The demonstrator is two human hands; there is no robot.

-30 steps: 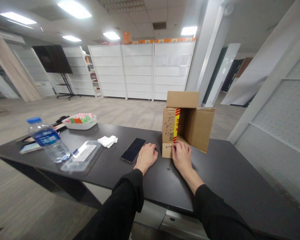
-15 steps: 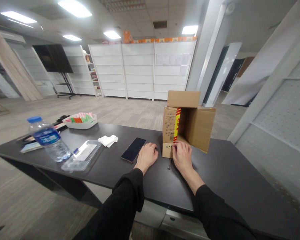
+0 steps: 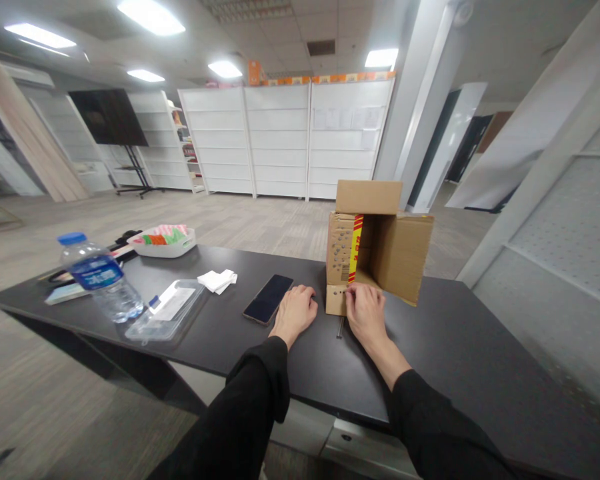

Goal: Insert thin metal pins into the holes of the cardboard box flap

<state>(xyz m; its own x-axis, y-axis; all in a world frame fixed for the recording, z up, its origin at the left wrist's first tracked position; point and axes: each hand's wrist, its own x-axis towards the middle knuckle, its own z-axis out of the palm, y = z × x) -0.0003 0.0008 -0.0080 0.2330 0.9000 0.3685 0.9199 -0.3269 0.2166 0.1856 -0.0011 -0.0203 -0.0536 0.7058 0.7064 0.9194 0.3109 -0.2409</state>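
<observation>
Right hand (image 3: 367, 313) at box (image 3: 387, 253) edge

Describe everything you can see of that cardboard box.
The cardboard box is brown and stands on the dark table, its open side facing the person. The top flap stands up; the side flap opens rightward. The left front panel bears dark marks, a barcode and a yellow strip with red markings. The right hand touches the low front panel, which has dark spots.
</observation>
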